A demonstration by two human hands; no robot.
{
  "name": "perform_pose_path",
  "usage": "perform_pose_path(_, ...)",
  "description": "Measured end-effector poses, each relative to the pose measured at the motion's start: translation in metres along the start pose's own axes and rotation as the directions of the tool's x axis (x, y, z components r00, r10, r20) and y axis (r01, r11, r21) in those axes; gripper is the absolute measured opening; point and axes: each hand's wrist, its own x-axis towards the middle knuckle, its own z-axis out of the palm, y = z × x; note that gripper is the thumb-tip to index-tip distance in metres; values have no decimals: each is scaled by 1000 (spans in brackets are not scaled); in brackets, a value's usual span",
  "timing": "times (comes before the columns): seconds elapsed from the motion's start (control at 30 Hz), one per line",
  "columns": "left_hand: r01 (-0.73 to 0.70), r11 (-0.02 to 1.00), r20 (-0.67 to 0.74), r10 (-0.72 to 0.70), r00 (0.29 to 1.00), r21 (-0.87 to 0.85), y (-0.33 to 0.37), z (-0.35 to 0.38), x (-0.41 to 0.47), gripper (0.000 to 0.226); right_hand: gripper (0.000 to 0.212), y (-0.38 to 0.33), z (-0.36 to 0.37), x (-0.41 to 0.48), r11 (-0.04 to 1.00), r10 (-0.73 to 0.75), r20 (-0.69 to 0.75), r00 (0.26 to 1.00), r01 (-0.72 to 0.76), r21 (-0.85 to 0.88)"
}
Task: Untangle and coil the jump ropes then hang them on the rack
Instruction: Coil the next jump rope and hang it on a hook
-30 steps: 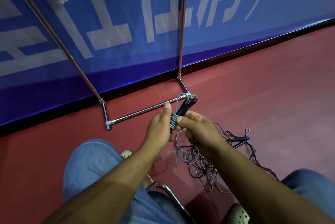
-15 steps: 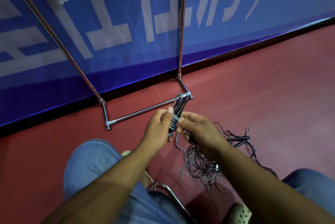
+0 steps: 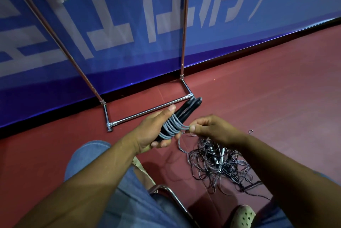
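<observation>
left hand fingers clamped round black handles wrapped in grey rope; right hand fingers pinch rope end.

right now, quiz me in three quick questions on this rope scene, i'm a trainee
1. True or false: the left hand grips black handles with grey rope wound round them.
2. Where does the tangle lie? A hung up; B on the floor; C in a bag.
3. Fill in: the ___ hand pinches the rope beside the wraps.
Key: 1 true; 2 B; 3 right hand.
</observation>
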Motion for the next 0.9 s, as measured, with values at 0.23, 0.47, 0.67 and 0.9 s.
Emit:
perform_pose_path(0.23,-40,987,253,-1,967,155,10,-3,-8,53,27,-26,-10,7,1000,-29,207,978,28,10)
perform_pose_path(0.47,45,665,197,-285,938,746,20,9,-11,48,11,-63,-11,27,818,125,201,972,13,-576)
perform_pose_path(0.67,90,586,13,-169,986,806,6,-1,-1,44,32,-68,17,24,680,52,-67,996,-84,-729)
perform_pose_path(0.9,111,752,-106,-55,993,650,0,-17,-5,22,16,-54,47,2,716,-234,-188,954,38,-697)
